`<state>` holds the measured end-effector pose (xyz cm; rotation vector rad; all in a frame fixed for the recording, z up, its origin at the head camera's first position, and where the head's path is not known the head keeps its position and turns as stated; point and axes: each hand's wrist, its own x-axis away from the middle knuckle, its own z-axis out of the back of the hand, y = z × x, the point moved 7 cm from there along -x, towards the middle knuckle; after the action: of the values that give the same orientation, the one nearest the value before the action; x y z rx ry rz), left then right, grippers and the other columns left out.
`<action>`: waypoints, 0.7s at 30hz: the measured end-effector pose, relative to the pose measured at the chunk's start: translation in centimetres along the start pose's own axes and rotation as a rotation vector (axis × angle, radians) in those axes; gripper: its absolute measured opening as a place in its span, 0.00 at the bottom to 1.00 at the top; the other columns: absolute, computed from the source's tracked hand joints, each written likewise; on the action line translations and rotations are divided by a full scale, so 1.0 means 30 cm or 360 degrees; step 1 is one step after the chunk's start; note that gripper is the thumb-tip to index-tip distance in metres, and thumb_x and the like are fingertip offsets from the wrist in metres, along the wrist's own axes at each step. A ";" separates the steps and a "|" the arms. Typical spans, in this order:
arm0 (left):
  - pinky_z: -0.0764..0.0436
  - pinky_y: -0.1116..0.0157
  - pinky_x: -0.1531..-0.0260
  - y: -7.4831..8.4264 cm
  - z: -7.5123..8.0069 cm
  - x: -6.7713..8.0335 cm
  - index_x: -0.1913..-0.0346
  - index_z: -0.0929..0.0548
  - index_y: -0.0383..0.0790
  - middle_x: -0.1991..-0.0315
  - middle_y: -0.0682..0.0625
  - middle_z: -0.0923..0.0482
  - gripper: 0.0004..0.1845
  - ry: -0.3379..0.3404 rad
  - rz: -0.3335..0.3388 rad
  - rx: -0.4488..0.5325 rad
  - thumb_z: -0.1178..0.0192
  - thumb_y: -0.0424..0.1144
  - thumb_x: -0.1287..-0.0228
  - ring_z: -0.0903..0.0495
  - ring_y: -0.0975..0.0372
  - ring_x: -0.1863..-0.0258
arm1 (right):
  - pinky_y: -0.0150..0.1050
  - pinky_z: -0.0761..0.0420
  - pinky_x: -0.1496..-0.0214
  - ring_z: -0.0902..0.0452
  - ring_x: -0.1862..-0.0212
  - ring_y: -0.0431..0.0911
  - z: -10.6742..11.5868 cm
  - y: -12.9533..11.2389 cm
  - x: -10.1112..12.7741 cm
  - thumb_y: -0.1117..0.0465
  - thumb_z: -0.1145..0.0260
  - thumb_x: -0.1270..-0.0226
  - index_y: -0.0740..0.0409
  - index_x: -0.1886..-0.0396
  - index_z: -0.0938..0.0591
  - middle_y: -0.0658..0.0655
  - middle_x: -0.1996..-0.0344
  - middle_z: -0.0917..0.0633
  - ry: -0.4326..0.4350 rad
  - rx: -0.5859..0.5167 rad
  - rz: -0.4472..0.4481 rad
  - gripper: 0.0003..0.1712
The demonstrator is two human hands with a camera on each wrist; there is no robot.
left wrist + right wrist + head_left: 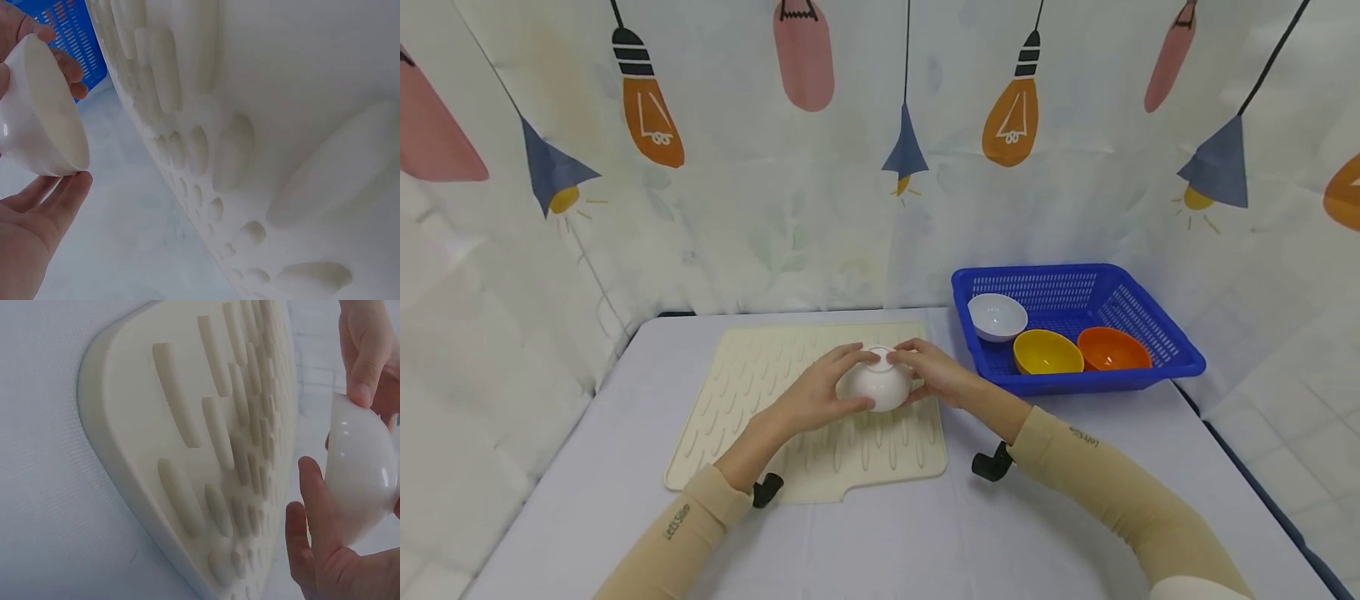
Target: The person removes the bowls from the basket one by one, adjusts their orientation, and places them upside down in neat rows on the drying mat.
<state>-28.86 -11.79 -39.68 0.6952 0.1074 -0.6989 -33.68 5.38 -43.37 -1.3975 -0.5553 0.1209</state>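
A: Right, position first. White bowl is upside down over the cream ridged drying mat, cupped between both hands. The wrist views show its rim lifted clear of the ridges, not resting on them.

B: Grip?

A: Left hand curls round the near-left wall, thumb low and fingers up by the foot ring. Right hand wraps the opposite wall, fingertips meeting at the foot. Both are grasping the bowl.

B: Handling?

A: Glossy, rigid, probably light; looks like ceramic or melamine, so likely slippery when wet, and it could chip if dropped. Best purchase seems to be the rim edge and foot ring, not the smooth belly.

B: Surroundings?

A: Blue basket to the right, holding a white, a yellow and an orange bowl.
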 end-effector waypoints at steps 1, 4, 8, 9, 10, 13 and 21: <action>0.28 0.38 0.38 -0.002 -0.002 0.001 0.33 0.25 0.48 0.28 0.38 0.33 0.32 -0.0001 0.0005 -0.0002 0.25 0.46 0.38 0.35 0.41 0.28 | 0.49 0.12 0.57 0.29 0.37 0.62 0.000 0.003 0.000 0.48 0.36 0.25 0.63 0.29 0.33 0.64 0.31 0.31 0.0002 -0.0005 -0.0003 0.34; 0.28 0.39 0.37 -0.008 -0.004 0.002 0.33 0.25 0.48 0.28 0.39 0.33 0.32 0.0001 0.0016 -0.0011 0.25 0.45 0.38 0.35 0.42 0.28 | 0.48 0.12 0.55 0.31 0.35 0.62 -0.003 0.005 0.004 0.49 0.37 0.24 0.63 0.26 0.34 0.64 0.30 0.31 -0.0009 -0.0006 0.0003 0.36; 0.28 0.42 0.36 -0.014 0.002 -0.002 0.33 0.24 0.48 0.29 0.41 0.31 0.32 0.0010 0.0017 -0.0022 0.25 0.45 0.38 0.34 0.44 0.28 | 0.49 0.13 0.51 0.31 0.34 0.60 -0.007 -0.002 0.009 0.55 0.39 0.24 0.65 0.24 0.35 0.64 0.30 0.30 -0.0076 0.0002 0.0049 0.35; 0.28 0.42 0.36 -0.015 0.005 -0.004 0.33 0.24 0.48 0.29 0.42 0.31 0.32 0.0014 0.0016 -0.0021 0.25 0.45 0.38 0.33 0.44 0.28 | 0.49 0.14 0.49 0.31 0.35 0.60 -0.009 -0.004 0.009 0.57 0.39 0.24 0.65 0.24 0.35 0.65 0.30 0.31 -0.0107 0.0001 0.0066 0.35; 0.28 0.43 0.35 -0.016 0.007 -0.005 0.33 0.24 0.48 0.30 0.43 0.30 0.31 0.0016 0.0018 -0.0021 0.24 0.44 0.38 0.33 0.45 0.28 | 0.49 0.14 0.48 0.30 0.35 0.59 -0.011 -0.006 0.011 0.60 0.39 0.25 0.65 0.23 0.36 0.65 0.29 0.31 -0.0134 0.0000 0.0079 0.35; 0.29 0.45 0.34 -0.021 0.012 -0.006 0.33 0.24 0.49 0.30 0.45 0.29 0.31 0.0011 0.0035 -0.0024 0.25 0.44 0.38 0.33 0.47 0.28 | 0.49 0.16 0.45 0.27 0.37 0.59 -0.015 -0.011 0.017 0.66 0.37 0.31 0.62 0.21 0.39 0.66 0.28 0.35 -0.0213 0.0011 0.0114 0.40; 0.29 0.44 0.34 -0.024 0.026 -0.003 0.34 0.23 0.49 0.29 0.44 0.29 0.31 0.0025 0.0038 -0.0001 0.24 0.44 0.39 0.34 0.46 0.28 | 0.51 0.21 0.38 0.30 0.33 0.60 0.007 -0.013 0.027 0.69 0.28 0.39 0.50 0.21 0.38 0.63 0.27 0.35 -0.0243 0.0238 0.0227 0.48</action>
<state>-29.49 -12.62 -39.46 0.7007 0.1137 -0.6705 -33.16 5.81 -42.74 -1.2876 -0.5608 0.3790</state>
